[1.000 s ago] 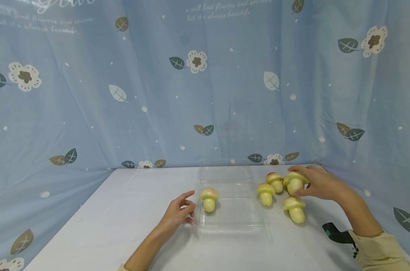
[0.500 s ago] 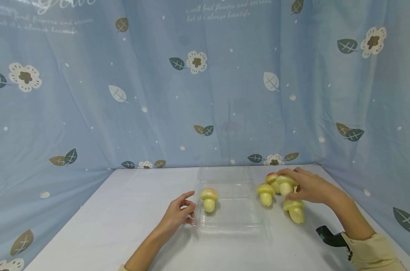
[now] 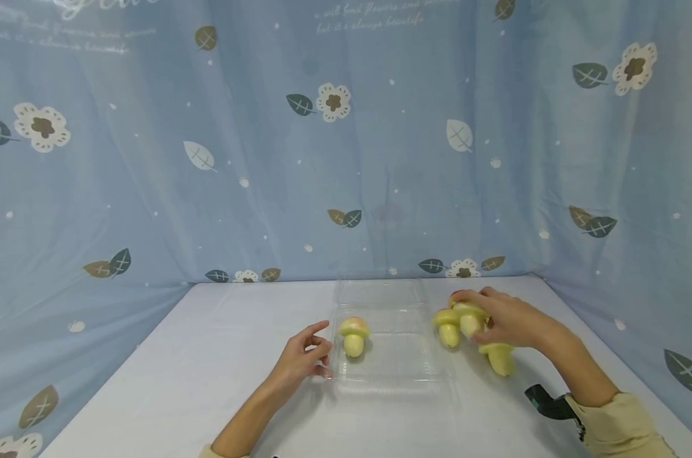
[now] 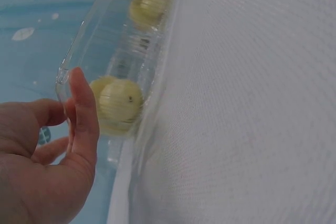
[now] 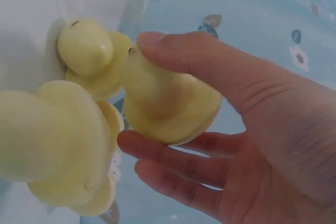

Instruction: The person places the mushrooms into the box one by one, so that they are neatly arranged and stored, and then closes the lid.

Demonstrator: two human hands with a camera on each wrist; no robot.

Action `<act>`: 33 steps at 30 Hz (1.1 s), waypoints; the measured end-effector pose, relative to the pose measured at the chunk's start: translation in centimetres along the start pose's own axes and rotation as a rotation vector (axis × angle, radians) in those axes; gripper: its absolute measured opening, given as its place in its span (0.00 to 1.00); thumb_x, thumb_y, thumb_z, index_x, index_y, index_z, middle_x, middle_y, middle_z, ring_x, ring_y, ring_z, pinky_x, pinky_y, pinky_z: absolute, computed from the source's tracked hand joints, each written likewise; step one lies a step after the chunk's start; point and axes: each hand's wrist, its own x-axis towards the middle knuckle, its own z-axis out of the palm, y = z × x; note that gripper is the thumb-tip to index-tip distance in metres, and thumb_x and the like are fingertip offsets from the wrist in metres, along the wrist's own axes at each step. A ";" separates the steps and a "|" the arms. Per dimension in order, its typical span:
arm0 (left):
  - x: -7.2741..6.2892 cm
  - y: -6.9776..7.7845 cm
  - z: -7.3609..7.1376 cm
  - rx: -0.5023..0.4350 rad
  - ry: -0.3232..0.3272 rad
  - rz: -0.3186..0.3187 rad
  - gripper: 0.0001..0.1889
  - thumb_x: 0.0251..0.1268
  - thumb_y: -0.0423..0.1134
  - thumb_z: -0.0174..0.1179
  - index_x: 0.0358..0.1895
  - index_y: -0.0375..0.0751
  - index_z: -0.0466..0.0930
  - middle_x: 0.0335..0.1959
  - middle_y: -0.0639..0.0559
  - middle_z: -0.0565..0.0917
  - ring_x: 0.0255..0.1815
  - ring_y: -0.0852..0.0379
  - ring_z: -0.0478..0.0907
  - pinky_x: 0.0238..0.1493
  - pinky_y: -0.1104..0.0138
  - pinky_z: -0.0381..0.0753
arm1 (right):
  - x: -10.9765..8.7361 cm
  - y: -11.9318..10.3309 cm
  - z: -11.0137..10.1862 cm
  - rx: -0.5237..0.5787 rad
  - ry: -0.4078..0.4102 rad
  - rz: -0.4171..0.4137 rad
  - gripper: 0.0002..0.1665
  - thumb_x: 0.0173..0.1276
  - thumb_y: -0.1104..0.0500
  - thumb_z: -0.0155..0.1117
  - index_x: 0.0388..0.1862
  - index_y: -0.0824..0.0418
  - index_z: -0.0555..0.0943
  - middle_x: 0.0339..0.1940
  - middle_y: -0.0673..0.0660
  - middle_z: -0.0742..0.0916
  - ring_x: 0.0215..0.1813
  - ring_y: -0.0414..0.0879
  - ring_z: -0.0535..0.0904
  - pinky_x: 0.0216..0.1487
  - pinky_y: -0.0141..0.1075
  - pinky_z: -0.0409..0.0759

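Observation:
My right hand [image 3: 514, 321] grips a toy mushroom [image 3: 470, 320], yellow-green with a pale stem, above the right part of the table. In the right wrist view, the thumb lies along the stem of this held mushroom [image 5: 163, 90] and the fingers are under its cap. A clear plastic box [image 3: 403, 359] stands open at the middle, with one mushroom [image 3: 354, 338] inside at its left. My left hand [image 3: 303, 359] pinches the box's left wall; in the left wrist view the thumb and fingers lie on either side of the clear wall [image 4: 79, 43].
Near the right hand lie more mushrooms: one beside the box [image 3: 448, 329], another in front [image 3: 500, 361], and one mostly hidden behind [image 3: 453, 299]. The box's lid [image 3: 380, 292] lies folded back toward the blue patterned curtain [image 3: 266, 159]. White cloth covers the table [image 3: 226, 337].
My right hand has moved left with the mushroom in its grip, passing over the others toward the box. The left hand has stayed at the box wall.

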 end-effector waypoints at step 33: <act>-0.1 0.2 0.0 0.011 -0.011 -0.014 0.32 0.70 0.35 0.58 0.75 0.38 0.58 0.41 0.47 0.73 0.31 0.58 0.74 0.31 0.65 0.87 | 6.6 -8.1 -0.1 0.009 -0.139 -0.116 0.38 0.57 0.49 0.76 0.66 0.43 0.70 0.50 0.50 0.79 0.36 0.38 0.76 0.37 0.34 0.77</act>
